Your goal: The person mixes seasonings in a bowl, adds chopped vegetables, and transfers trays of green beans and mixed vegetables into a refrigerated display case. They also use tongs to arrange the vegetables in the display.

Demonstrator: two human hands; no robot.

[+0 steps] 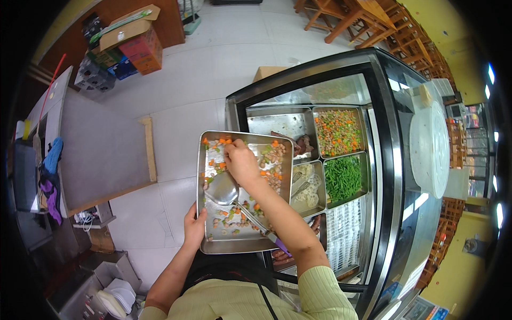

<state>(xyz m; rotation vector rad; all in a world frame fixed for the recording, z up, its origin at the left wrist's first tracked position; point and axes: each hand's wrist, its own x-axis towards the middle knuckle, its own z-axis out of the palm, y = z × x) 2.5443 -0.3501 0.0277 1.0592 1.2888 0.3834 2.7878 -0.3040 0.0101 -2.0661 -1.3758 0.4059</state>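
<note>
My left hand (195,226) grips the left rim of a rectangular stainless steel tray (240,245), its thumb on the rim. In the tray lie scattered beans or peanuts, diced carrot and green pieces, along with a metal ladle (223,189) that has a purple-ended handle. My right hand (241,161) is down inside the tray near its far side, above the ladle's bowl, fingers bent together; whether they pinch a piece is hidden. The tray overlaps the left edge of a glass-sided display case (380,120).
The case holds pans of mixed diced vegetables (339,132), chopped green beans (343,179), meat (303,145) and pale food with tongs (310,188). A grey-topped counter (104,148) stands left, cardboard boxes (140,48) at upper left, wooden chairs (332,20) at upper right. A white lidded tub (430,148) is on the case.
</note>
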